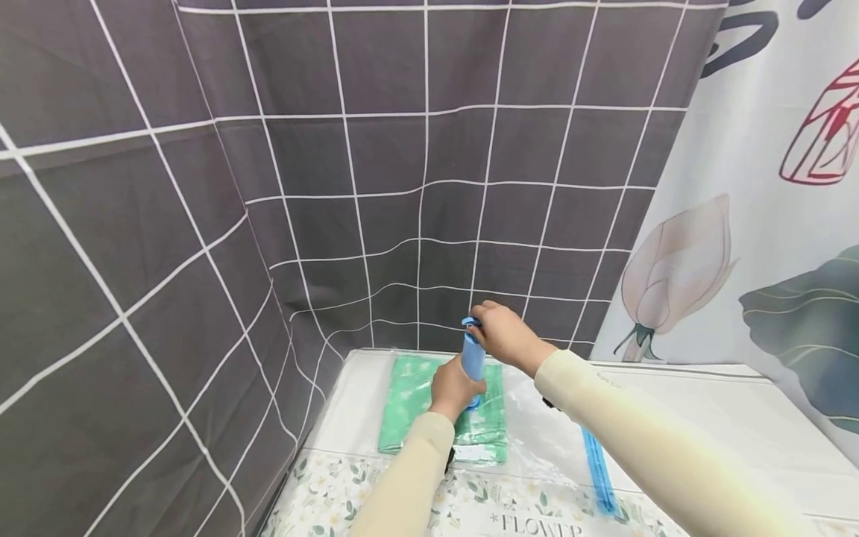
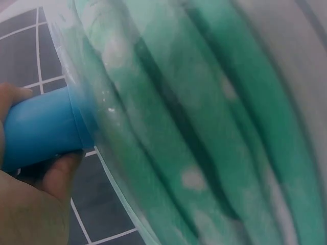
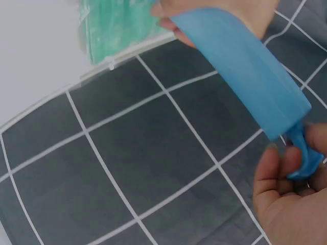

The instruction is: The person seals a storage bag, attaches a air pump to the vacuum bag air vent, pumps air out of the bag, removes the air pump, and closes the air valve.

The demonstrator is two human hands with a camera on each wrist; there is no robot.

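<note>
A blue hand pump (image 1: 473,358) stands on a clear plastic bag (image 1: 537,425) with folded green cloth (image 1: 408,395) inside. My left hand (image 1: 454,388) grips the pump's barrel near its base. Up top, my right hand (image 1: 503,333) holds the pump's handle. The right wrist view shows the fingers of that right hand (image 3: 291,199) curled round the handle below the barrel (image 3: 245,71). In the left wrist view, the pump's base (image 2: 76,117) meets the bag's plastic over the green cloth, with my left thumb alongside.
A blue strip (image 1: 599,473) lies to the right, along the bag's side. The white tabletop (image 1: 705,410) has a flower-printed cover (image 1: 510,500) at the front. A dark gridded curtain (image 1: 376,164) hangs behind and at left; a white printed curtain (image 1: 758,246) hangs at right.
</note>
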